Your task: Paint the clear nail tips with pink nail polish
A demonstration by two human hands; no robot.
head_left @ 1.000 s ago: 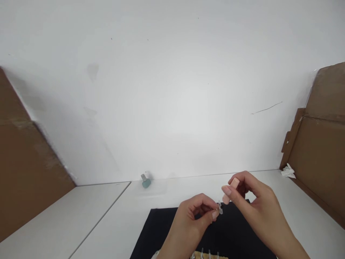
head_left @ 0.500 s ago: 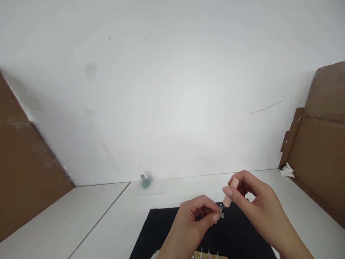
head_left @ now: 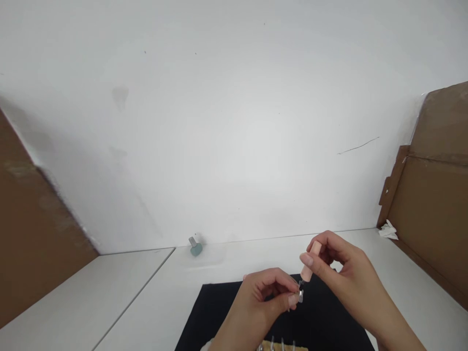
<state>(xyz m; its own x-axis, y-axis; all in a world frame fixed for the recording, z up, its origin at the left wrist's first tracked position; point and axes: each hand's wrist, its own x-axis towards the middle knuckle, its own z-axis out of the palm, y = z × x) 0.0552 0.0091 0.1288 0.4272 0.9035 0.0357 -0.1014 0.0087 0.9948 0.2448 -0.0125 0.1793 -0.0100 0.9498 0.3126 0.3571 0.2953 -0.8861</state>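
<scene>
My right hand [head_left: 332, 261] pinches the pale pink cap of a nail polish brush [head_left: 312, 262] between thumb and fingers, tilted with its dark brush end down. That brush end meets or nearly meets a small clear piece, which looks like a false nail tip [head_left: 301, 295]. My left hand [head_left: 268, 297] holds this piece between thumb and forefinger, just left of the brush. Whether polish lies on the clear piece is too small to tell. Both hands are above a black mat [head_left: 321, 312].
A teal nail polish bottle with a grey cap [head_left: 196, 247] is near the back wall. At the bottom edge, partly cut off, a tan block [head_left: 302, 348] has several clear sticks on it. Crumpled white tissue [head_left: 388, 230] lies by the right cardboard panel [head_left: 431, 209].
The brush has shifted slightly down and left, along with the right hand. The clear piece in the left hand has turned a little. The whole view has drifted slightly.
</scene>
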